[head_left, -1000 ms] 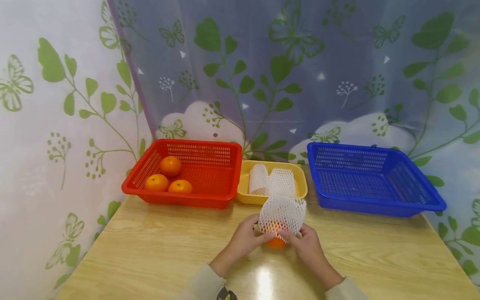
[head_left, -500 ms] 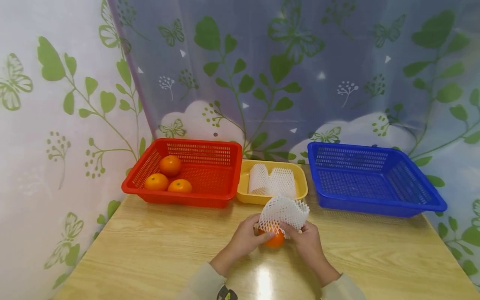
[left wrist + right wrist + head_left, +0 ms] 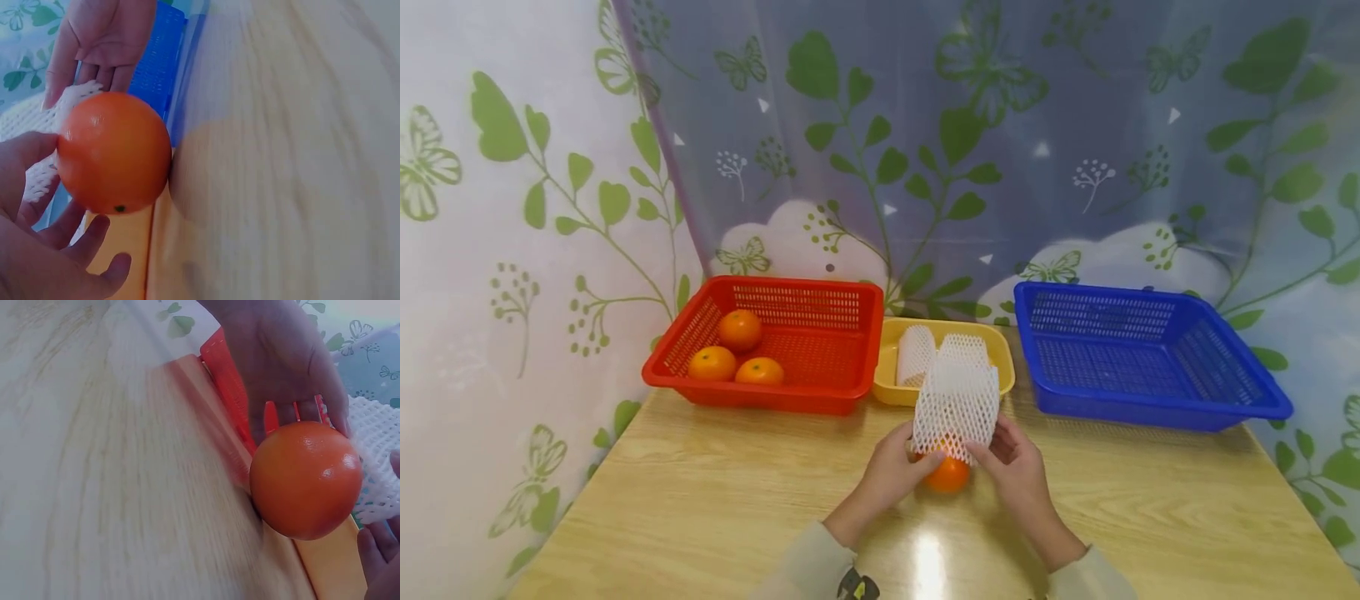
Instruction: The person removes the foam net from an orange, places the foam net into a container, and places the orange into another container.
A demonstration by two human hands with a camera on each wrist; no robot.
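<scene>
An orange [image 3: 947, 476], bare on the side nearest me, is just above the table, its far end tucked into the mouth of a white foam net sleeve [image 3: 957, 404]. My left hand [image 3: 887, 469] holds the fruit from the left, thumb on the edge of the net and fingers curled beneath, as the left wrist view shows of the orange [image 3: 115, 153]. On the right side, my right hand [image 3: 1021, 475] pinches the sleeve's rim between thumb and fingers. The sleeve stretches away over the near edge of the yellow tray [image 3: 887, 394].
At the back left stands a red basket [image 3: 763, 400] with three oranges [image 3: 760, 372] in its left part. Two more foam net sleeves [image 3: 916, 354] lie in the yellow tray. A blue basket [image 3: 1150, 411] is at the back right. Patterned cloth hangs behind.
The foam net sleeve has swung from leaning right to pointing straight away, and looks longer and flatter. My right fingers have opened it up and shifted along its rim; the orange stays nearly in place.
</scene>
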